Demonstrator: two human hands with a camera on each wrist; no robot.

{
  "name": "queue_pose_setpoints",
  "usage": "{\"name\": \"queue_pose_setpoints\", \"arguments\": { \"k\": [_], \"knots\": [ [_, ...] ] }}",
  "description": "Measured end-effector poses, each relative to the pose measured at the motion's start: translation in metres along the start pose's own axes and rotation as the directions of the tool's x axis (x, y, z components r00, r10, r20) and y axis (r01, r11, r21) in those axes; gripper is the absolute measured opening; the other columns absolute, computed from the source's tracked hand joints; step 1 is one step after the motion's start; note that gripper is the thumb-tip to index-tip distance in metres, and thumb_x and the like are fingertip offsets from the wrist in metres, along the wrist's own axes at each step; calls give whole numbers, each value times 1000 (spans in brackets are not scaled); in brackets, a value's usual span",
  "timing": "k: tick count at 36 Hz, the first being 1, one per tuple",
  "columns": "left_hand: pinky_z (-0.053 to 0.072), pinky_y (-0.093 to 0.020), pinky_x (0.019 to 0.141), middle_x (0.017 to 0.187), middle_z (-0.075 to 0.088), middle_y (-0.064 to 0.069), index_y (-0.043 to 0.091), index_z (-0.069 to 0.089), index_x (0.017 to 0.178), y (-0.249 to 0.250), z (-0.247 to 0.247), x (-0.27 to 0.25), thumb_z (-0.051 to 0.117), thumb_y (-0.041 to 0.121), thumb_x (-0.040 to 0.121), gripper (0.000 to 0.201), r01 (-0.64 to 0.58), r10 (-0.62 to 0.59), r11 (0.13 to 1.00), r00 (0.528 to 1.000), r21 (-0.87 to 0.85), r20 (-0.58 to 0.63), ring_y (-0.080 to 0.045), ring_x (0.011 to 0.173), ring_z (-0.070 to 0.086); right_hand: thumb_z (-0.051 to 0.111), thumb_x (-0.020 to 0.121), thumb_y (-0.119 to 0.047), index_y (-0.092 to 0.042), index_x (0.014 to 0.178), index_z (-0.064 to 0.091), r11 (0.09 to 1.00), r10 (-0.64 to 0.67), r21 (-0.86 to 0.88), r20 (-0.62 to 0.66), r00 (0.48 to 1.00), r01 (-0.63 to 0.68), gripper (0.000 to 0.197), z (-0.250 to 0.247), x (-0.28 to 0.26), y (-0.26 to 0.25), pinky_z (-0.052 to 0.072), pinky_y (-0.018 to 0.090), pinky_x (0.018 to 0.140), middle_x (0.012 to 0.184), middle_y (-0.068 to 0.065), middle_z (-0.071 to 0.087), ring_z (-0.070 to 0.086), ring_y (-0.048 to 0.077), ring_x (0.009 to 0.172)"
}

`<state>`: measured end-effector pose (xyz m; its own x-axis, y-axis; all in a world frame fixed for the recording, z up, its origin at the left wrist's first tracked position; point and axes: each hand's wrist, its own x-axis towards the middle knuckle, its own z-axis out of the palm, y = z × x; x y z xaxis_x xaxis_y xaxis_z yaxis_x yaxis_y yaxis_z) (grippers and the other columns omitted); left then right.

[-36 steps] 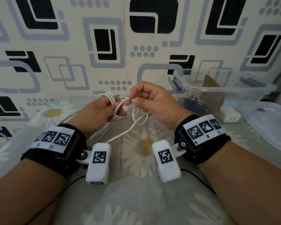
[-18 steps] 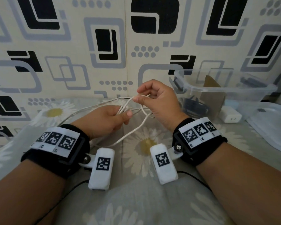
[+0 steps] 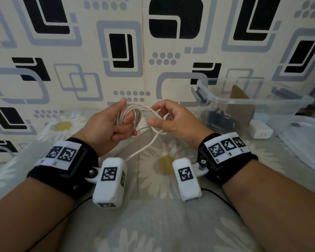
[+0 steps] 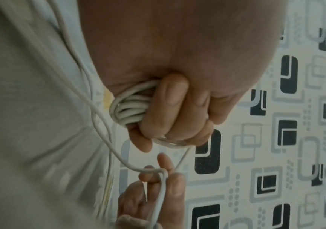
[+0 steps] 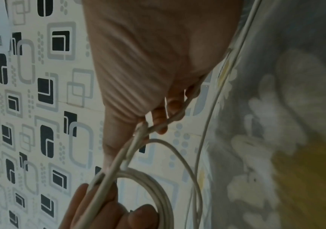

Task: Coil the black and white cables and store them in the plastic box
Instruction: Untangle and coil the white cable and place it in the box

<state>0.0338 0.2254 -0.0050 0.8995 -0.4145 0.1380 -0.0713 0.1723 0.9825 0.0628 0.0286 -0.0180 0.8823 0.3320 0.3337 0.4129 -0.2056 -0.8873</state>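
Left hand [image 3: 110, 125] curled tight round the thin white cable [image 3: 130, 115] coil, loops upright; right hand [image 3: 173, 120] pinches the loose strand running between them.

L wristband [image 3: 62, 166]: blk, white marker tags, screw | R wristband [image 3: 227, 159]: same | white cam pods [image 3: 109, 182], thin blk cables

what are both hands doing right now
Left hand: fingers curled round the coiled loops of the thin white cable.
Right hand: pinching a loose strand of the same cable.
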Motion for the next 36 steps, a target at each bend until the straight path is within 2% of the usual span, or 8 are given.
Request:
{"name": "queue_pose_setpoints", "arguments": {
  "k": [4,7,15,20,24,29,34,36],
  "knots": [
    [43,-27,73,41,21,8,18,43,55,0,-1,0,23,41,102,56,42,-35,998,990,52,-134,-9,35,18,81,76,-26,-22,105,59,998,-63,-8,-90,994,63,37,-3,0,-1,44,32,72,85,-1,45,40,14,72],
    [43,-15,50,43,20,6,15,39,60,0,0,0,25,40,104,53,86,-64,992,971,87,-232,-10,37,15,76,80,-11,-18,91,65,987,-157,-37,-125,980,154,17,-4,2,-5,46,35,64,74,0,40,37,13,65],
    [34,-12,40,68,39,5,34,43,70,-1,2,-1,40,26,104,35,146,97,887,869,438,-485,-21,64,41,59,94,-7,-14,103,71,966,-252,-64,-22,968,250,16,2,-4,-17,38,8,57,51,-3,43,34,3,46],
    [45,-19,61,51,31,4,19,43,64,1,-3,3,32,43,103,47,61,37,981,869,182,-494,-13,45,29,58,95,-16,-11,106,71,969,-202,-108,163,966,221,18,5,-7,-23,55,29,79,64,8,69,61,12,57],
    [44,-31,89,49,20,3,18,41,61,2,-9,4,26,45,104,52,-9,23,1000,873,30,-487,-15,41,16,59,94,-20,-9,97,68,979,-181,-61,152,972,192,14,4,-6,-22,50,22,55,81,11,72,53,8,51],
    [45,-26,80,42,24,7,19,41,62,4,-19,6,27,45,103,51,-90,28,992,843,-90,-537,-13,37,17,69,86,-14,-13,82,56,981,-181,-55,66,981,185,14,3,-2,-13,54,41,72,91,15,67,62,29,69],
    [42,-25,74,39,25,7,19,38,62,8,-28,6,25,43,103,50,-142,1,968,826,-206,-564,-12,35,17,52,93,5,-17,83,48,988,-136,62,-119,983,144,24,-2,2,-11,48,27,50,92,5,69,61,15,54],
    [41,-25,73,38,24,8,19,37,62,8,-29,6,25,43,103,49,-155,-6,960,824,-235,-567,-12,35,17,51,94,4,-21,85,49,986,-161,16,-197,967,168,27,-4,5,-11,46,23,50,89,-3,68,68,14,73]
  ]
}}
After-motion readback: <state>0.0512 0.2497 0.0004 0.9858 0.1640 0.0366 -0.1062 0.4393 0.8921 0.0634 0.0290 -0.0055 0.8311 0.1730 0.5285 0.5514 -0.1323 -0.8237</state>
